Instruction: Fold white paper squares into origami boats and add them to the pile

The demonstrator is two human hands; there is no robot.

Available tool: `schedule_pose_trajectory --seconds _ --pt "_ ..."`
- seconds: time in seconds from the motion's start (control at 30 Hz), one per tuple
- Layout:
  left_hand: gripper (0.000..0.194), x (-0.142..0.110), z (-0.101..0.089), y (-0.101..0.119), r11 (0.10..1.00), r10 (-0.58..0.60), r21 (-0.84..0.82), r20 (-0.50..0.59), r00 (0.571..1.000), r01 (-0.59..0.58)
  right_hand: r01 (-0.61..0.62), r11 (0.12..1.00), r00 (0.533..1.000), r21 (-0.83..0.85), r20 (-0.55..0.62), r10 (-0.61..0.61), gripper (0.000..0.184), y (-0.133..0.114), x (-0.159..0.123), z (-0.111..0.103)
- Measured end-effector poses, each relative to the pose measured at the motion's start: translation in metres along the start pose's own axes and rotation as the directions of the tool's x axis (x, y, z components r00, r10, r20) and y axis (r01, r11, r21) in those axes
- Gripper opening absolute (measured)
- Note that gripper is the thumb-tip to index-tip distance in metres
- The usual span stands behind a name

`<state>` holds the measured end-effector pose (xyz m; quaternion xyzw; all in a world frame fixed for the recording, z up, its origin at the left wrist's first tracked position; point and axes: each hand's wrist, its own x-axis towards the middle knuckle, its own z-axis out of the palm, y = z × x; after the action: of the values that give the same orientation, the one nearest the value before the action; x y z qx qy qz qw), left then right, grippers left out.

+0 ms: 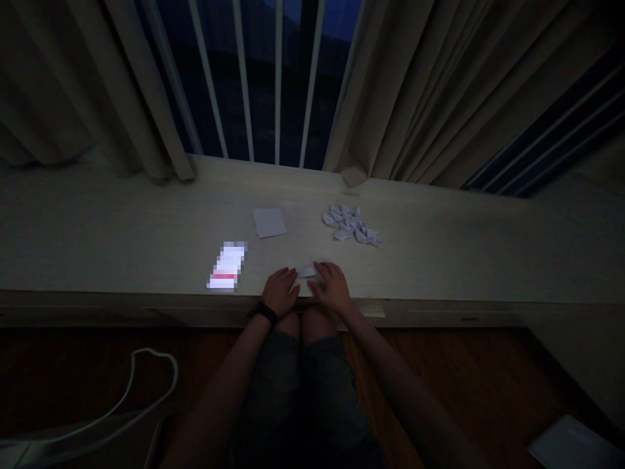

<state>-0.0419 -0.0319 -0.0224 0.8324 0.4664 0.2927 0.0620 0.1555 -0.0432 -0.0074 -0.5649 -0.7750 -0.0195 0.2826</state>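
"Near the front edge of a pale window ledge (454, 254), a small piece of white paper (306, 272) lies between a person's left hand (280, 291) and right hand (334, 287)."

"How do the hands stand?"

"Left: palm down, fingers nearly straight, thumb apart, tips at the paper's left end. Right: fingers loosely bent, thumb away from the forefinger, tips at the right end. Whether either one pinches the paper, the dim light does not tell."

"And the step?"

"Apparently shaping or flattening a fold; any creases are too small to read."

"How is that best done?"

"Flat on the ledge, a little back from the front edge, so the whole piece has support. One hand should anchor its end lightly while the other lines up the edges, then runs a fingertip along the crease. Pressing too soon would likely set it crooked."

"Anything nearby?"

"Toward the back edge, a stack of square sheets (270, 223) sits to the left, a heap of folded papers (347, 223) to the right, both apart from the fingers."
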Motion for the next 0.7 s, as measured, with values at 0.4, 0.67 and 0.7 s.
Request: schedule_pose_trajectory --seconds 0.4,0.67,0.7 --pt "0.054 0.004 -0.008 0.001 0.984 -0.114 -0.141 -0.037 0.993 0.107 0.138 0.980 0.983 -0.144 0.141 -0.118 0.034 -0.008 0.023 -0.011" --pt "0.036 0.012 -0.018 -0.001 0.992 -0.070 -0.104 -0.035 0.997 0.066 0.198 0.980 0.979 -0.024 0.053 -0.197 0.038 -0.034 0.022 -0.018" --pt "0.037 0.012 -0.019 0.000 0.994 -0.062 -0.096 -0.025 0.998 0.059 0.182 0.983 0.983 0.023 0.025 -0.183 0.041 -0.034 0.022 -0.017"
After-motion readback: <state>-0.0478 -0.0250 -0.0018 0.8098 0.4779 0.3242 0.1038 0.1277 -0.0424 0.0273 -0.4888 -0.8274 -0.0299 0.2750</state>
